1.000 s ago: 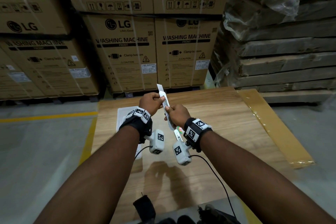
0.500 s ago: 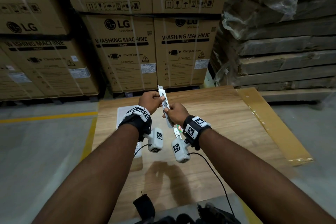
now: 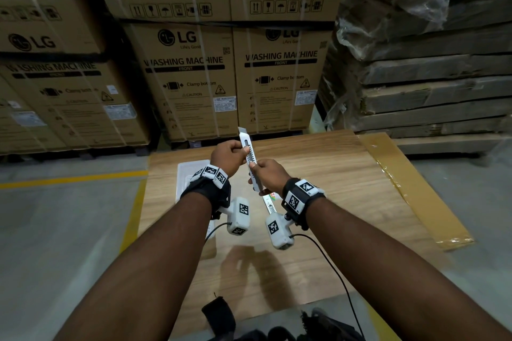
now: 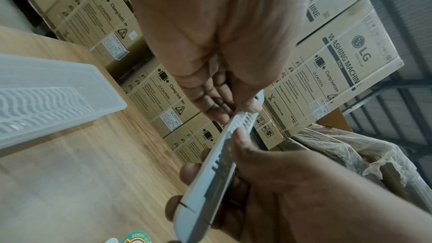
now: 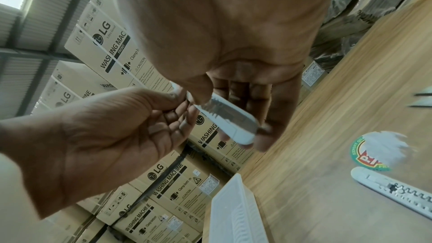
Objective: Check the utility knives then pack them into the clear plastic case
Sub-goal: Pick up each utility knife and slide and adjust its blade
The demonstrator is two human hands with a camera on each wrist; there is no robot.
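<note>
A white utility knife point(image 3: 250, 163) is being held above the wooden surface point(image 3: 318, 174), pinched near its tip by the left hand point(image 3: 228, 156) and gripped at its handle by the right hand point(image 3: 270, 174). The clear plastic case point(image 4: 46, 97) is being partly hidden by the left wrist in the head view. A second knife point(image 5: 392, 189), lying beside a round sticker point(image 5: 364, 156), is being shown clearly only by the right wrist view.

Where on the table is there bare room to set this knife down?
Bare wood lies right of the right hand, running to the taped cardboard strip, and at the near edge of the table. It is crowded on the left, where the plastic case lies, and under the hands, where a second knife rests by a sticker.
</note>
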